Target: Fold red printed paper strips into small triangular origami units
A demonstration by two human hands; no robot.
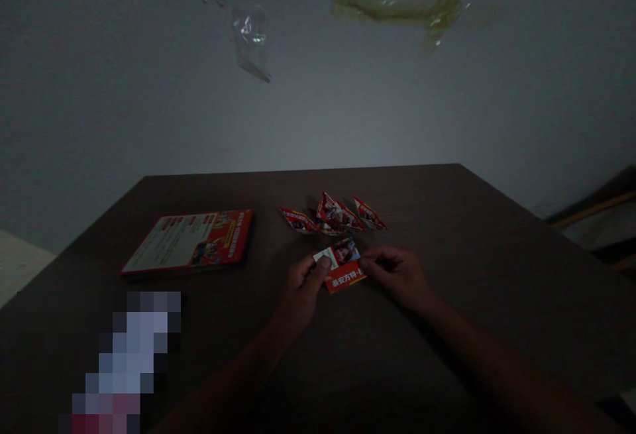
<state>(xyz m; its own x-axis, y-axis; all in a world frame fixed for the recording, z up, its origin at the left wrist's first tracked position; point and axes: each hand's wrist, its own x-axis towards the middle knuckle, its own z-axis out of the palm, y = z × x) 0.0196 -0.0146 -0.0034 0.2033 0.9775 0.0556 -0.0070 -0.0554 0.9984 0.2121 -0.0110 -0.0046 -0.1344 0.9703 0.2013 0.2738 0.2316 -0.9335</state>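
A small printed paper, red with white characters and a picture on it, is held between my two hands above the table. My left hand grips its left side, thumb on top. At its right edge, my right hand pinches the paper between thumb and fingers. Just beyond my hands lie several folded red paper pieces with pointed ends, printed in a similar style. A stack of red and white printed sheets rests on the table to the left.
The dark wooden table meets a grey wall at its far edge. Old tape clings to the wall. A pixelated, bright rectangular patch covers something at the table's near left.
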